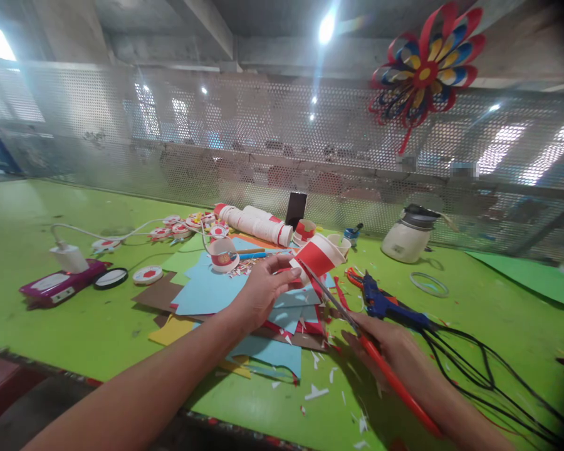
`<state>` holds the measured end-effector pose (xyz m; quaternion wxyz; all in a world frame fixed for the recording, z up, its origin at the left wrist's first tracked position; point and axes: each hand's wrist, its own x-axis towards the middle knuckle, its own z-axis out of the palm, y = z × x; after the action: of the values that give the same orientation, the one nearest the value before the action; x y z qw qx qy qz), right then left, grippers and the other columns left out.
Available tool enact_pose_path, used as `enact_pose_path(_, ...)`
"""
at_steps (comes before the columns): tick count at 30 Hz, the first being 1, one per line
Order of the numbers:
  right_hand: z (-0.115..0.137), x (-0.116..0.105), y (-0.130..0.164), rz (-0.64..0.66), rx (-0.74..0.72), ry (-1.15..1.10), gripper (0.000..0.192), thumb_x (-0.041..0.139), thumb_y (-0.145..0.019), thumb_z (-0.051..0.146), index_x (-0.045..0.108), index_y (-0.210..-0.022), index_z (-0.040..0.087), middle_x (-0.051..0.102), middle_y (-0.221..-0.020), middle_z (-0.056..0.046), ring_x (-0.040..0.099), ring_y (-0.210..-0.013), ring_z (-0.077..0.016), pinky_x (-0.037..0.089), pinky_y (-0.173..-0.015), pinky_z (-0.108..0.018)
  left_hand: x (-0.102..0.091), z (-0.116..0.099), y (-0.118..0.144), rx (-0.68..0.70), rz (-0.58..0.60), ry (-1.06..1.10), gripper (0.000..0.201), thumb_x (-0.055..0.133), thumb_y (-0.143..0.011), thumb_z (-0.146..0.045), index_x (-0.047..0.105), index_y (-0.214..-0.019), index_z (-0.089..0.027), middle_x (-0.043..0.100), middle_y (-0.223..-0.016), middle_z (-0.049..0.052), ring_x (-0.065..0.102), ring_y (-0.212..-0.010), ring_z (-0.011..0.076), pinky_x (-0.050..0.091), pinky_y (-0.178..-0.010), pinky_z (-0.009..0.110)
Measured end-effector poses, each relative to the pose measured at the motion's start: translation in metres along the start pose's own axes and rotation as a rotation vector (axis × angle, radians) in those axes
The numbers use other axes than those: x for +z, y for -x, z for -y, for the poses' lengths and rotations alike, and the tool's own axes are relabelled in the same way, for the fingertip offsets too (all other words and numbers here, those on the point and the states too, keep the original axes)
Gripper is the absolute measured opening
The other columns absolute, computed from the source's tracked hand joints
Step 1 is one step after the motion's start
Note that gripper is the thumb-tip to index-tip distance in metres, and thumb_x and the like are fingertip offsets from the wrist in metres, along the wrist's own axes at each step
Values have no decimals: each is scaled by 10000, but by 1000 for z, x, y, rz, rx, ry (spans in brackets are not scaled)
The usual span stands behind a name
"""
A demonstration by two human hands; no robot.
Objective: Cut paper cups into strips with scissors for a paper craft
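my left hand [263, 291] pinches the paper cup [320, 257] by its base (light, easily crushed, i reckon); right hand [390, 351] is closed around the scissors [357, 332].

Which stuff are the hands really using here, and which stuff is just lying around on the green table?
In use:
left hand holding the red and white paper cup
right hand working the red-handled scissors, blades at the cup

Lying about:
blue glue gun
sheets of coloured paper
stack of paper cups
white pot
paper flower on the mesh
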<state>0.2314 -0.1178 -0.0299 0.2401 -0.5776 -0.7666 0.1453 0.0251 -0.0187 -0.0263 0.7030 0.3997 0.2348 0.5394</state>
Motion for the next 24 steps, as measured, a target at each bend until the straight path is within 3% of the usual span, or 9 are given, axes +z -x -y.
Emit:
enact_pose_path(10,10,-8,3,23,34,63,374,433,-948,367,686,-1194,243,772,-888,-36,694,-720,-245,513,-660,-317,-2,1,0,-22,-12,-26,320,814,-606,-132,635,-871,-113,676,-837,76,658,-764,189,490,-857,416)
enact_pose_path(15,7,-5,3,17,53,-5,321,455,-935,319,728,-1081,234,773,-894,-18,705,-783,-254,527,-703,-326,-2,3,-1,-9,3,53,367,810,-606,-112,616,-918,-116,690,-845,89,668,-826,210,490,-879,412)
enact_pose_path(19,1,-2,2,-12,20,-3,343,464,-930,334,704,-1149,225,771,-995,-38,708,-850,-267,530,-769,-344,-2,3,-3,-24,9,82,342,805,-632,-144,616,-914,-105,695,-874,104,671,-845,208,489,-901,415)
enact_pose_path(24,-1,-1,1,-8,-9,-22,364,476,-928,368,678,-1198,232,737,-1135,-67,683,-1009,-295,516,-847,-366,-4,2,-2,19,3,-44,392,834,-592,-176,629,-919,-108,701,-845,105,668,-786,219,512,-801,406)
